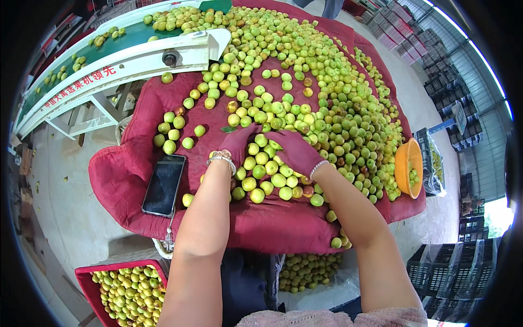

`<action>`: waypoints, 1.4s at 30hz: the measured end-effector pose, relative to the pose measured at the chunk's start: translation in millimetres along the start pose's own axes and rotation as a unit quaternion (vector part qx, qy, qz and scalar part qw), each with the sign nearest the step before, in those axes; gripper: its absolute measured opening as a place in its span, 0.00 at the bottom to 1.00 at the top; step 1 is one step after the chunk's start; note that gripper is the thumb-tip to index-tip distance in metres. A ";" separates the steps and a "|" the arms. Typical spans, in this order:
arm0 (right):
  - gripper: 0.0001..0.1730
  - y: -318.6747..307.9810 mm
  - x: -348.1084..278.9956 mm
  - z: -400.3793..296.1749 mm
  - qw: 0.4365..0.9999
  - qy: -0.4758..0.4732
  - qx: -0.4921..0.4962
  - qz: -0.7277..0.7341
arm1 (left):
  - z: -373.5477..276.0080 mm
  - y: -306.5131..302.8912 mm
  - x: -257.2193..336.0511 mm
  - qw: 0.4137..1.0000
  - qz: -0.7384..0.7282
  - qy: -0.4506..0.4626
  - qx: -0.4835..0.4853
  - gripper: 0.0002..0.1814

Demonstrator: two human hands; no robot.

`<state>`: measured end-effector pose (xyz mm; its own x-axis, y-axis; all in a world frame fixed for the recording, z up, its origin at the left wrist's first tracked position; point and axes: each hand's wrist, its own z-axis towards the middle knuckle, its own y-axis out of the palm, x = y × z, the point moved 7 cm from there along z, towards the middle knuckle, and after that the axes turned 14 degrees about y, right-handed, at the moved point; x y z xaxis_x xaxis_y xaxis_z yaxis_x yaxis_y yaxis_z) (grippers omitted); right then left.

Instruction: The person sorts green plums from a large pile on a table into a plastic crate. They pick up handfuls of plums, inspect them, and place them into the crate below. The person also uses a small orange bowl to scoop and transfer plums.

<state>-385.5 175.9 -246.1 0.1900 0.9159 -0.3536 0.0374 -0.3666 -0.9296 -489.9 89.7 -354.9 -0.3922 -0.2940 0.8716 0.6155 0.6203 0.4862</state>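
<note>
Both hands wear thin dark-red gloves and reach into green jujube-like fruits (279, 180) spread on a padded red cloth (269, 229). My left hand (241, 143), with bracelets at its wrist, lies at the left side of the near fruits, fingers pointing inward; whether it grips one is hidden. My right hand (295, 152) is spread palm down over several fruits, its fingertips close to those of my left hand. A green leaf (228, 129) lies beside the left fingers. Left of my left forearm, a smartphone (164, 185) rests on the cloth.
A white-framed conveyor (135, 61) with a green belt carries fruits at the upper left. An orange basket (401, 169) stands at the cloth's right edge. Below are a red crate (88, 282) of fruits at left and black plastic crates (449, 265) at right. A person's legs (331, 8) show at the top.
</note>
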 end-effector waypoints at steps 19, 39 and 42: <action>0.23 35.5 -11.8 -13.4 0.973 0.162 -0.162 0.036 | -15.5 34.7 8.6 0.985 -0.101 -0.133 -0.048 0.25; 0.23 -84.3 189.3 -73.5 0.759 0.293 0.190 0.549 | -23.4 11.0 13.7 0.995 -0.002 -0.081 -0.055 0.27; 0.25 -23.4 134.2 -33.0 0.967 0.057 0.212 0.130 | -17.4 29.0 8.3 0.993 -0.002 -0.075 -0.091 0.26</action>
<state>-328.5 302.0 -268.3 0.2463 0.7688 -0.5902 -0.4273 -0.4605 -0.7781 -463.4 92.5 -332.4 -0.4838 -0.1764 0.8572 0.7222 0.4729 0.5049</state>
